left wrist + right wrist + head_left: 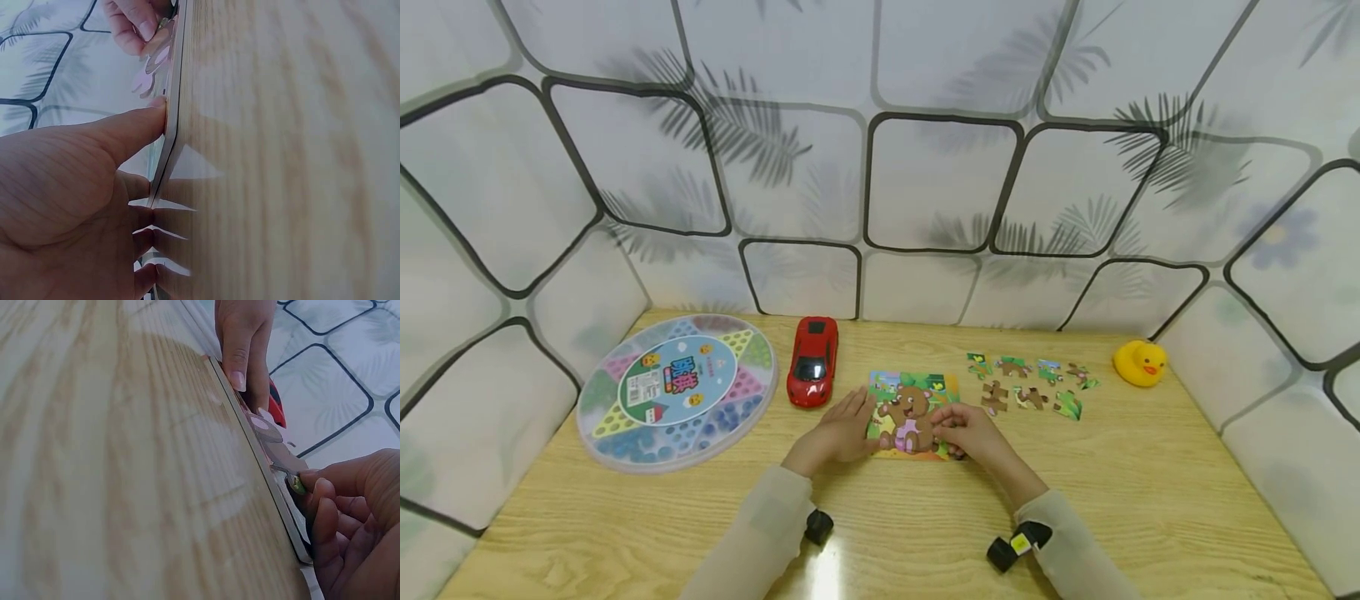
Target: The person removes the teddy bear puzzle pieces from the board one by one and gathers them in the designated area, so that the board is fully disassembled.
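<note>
A jigsaw puzzle board [951, 385] with a brown bear picture lies on the table in the head view. My left hand [842, 429] rests at its left side, fingers straight and spread, the thumb touching the near edge. At the board's right part, my right hand [970, 433] pinches a small puzzle piece [296, 483] with a green patch between thumb and forefinger. In the right wrist view that piece is tilted above the board; whether it touches the board I cannot tell. Several loose puzzle pieces [995, 396] lie to the right, beyond my right hand.
A red toy car [812, 367] stands behind my left hand. Farther left lies a round Chinese checkers set [752, 358] under a clear cover. A yellow rubber duck [1140, 363] sits at the far right. Patterned cloth walls [940, 183] border the wooden table [880, 533].
</note>
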Demonstrator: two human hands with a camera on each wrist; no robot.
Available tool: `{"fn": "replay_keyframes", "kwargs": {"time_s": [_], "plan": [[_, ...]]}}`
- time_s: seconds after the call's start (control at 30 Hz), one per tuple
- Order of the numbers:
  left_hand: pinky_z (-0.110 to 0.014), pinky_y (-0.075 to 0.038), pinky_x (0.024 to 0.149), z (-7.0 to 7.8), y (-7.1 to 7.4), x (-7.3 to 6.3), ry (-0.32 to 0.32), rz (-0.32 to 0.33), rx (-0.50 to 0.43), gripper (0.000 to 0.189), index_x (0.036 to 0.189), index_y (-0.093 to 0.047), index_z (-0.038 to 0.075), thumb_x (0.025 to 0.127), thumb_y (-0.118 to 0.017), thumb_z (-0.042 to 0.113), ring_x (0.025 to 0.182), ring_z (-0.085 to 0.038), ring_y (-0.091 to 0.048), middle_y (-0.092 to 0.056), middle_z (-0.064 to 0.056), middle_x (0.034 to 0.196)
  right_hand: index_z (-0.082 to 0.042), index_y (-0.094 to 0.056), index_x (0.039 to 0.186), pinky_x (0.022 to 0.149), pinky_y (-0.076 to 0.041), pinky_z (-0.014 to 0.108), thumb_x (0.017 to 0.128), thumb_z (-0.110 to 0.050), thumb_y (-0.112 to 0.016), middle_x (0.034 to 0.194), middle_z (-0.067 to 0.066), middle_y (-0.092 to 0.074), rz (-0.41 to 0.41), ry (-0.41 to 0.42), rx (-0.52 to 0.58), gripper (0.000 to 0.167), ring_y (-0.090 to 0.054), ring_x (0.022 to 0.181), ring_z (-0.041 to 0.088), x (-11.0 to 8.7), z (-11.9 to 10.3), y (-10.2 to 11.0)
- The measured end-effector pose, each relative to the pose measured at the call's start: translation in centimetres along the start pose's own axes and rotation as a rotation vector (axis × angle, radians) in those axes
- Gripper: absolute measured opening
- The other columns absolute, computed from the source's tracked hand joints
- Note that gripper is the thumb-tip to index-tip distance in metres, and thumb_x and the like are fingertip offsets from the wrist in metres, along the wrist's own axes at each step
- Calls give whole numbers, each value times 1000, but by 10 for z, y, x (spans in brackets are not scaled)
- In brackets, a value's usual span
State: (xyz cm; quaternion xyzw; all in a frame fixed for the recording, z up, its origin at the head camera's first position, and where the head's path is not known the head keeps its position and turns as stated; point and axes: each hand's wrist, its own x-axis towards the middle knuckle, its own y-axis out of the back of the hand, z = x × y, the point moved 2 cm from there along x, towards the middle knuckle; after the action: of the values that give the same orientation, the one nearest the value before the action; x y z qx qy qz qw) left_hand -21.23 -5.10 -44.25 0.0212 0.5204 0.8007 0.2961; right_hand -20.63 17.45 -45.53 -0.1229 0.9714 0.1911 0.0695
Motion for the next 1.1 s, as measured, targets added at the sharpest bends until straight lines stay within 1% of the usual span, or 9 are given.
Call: {"fn": "replay_keyframes", "kwargs": {"time_s": [0.27, 0.37, 0.5, 0.67, 0.8, 0.9, 0.93, 1.0, 1.1], "plan": [[-48, -11, 115, 1, 2, -1, -2, -7, 1, 78, 150, -16, -1, 95, -54, 40, 144, -34, -3, -5, -19, 157, 1, -65, 94, 48, -42, 21, 86, -8, -68, 70, -1, -62, 66, -33, 31, 12, -45, 49, 9, 1, 2, 1], [-48, -13, 114, 1, 3, -2, -3, 1, -3, 78, 150, -18, -1, 95, -54, 41, 144, -34, -4, -7, -20, 156, 2, -65, 93, 47, -41, 21, 85, -7, -68, 69, -2, -64, 72, -25, 43, 12, -45, 47, 8, 2, 4, 0], [-47, -13, 114, 1, 2, -2, 5, -2, 5, 78, 150, -17, 1, 95, -52, 43, 144, -33, -4, -6, -19, 157, 3, -66, 94, 45, -42, 21, 86, -7, -68, 68, -1, -65, 83, -9, 47, 13, -46, 45, 8, 2, 6, 2], [-47, -10, 115, 3, 3, -2, 9, -15, 9, 77, 151, -15, 1, 96, -52, 41, 144, -33, -2, -4, -18, 157, 3, -67, 96, 44, -41, 21, 87, -7, -67, 68, -1, -65, 108, -16, 63, 14, -47, 45, 9, 1, 9, 11], [-48, -11, 114, 3, 3, -3, 7, -9, 0, 76, 150, -17, 0, 96, -53, 40, 144, -34, -3, -6, -19, 157, 4, -66, 97, 45, -40, 21, 87, -7, -67, 63, 0, -61, 135, -47, 97, 15, -47, 46, 9, -2, 13, 23], [-48, -13, 114, 2, 3, -3, 6, 0, -3, 77, 150, -18, 0, 95, -53, 41, 144, -34, -4, -7, -19, 157, 7, -65, 101, 46, -41, 22, 87, -8, -68, 67, 0, -62, 142, -78, 129, 20, -49, 49, 9, -6, 11, 32], [-48, -12, 114, 1, 3, -2, 6, 1, -1, 77, 150, -18, 0, 95, -53, 42, 144, -33, -4, -7, -19, 157, 8, -64, 102, 47, -42, 22, 87, -7, -67, 70, 0, -63, 139, -86, 138, 22, -49, 50, 9, -9, 8, 35], [-48, -12, 114, 1, 3, -2, 7, 2, -1, 78, 150, -18, 0, 95, -53, 42, 144, -33, -4, -7, -18, 157, 8, -64, 104, 48, -43, 21, 87, -7, -67, 74, 1, -65, 146, -95, 155, 24, -50, 52, 9, -12, 9, 41], [-48, -12, 114, 0, 2, -1, 7, 0, -2, 78, 150, -17, 1, 95, -53, 42, 144, -33, -4, -6, -18, 157, 9, -64, 105, 49, -44, 20, 88, -7, -66, 83, 0, -68, 157, -83, 159, 23, -52, 53, 8, -15, 13, 52]]}}
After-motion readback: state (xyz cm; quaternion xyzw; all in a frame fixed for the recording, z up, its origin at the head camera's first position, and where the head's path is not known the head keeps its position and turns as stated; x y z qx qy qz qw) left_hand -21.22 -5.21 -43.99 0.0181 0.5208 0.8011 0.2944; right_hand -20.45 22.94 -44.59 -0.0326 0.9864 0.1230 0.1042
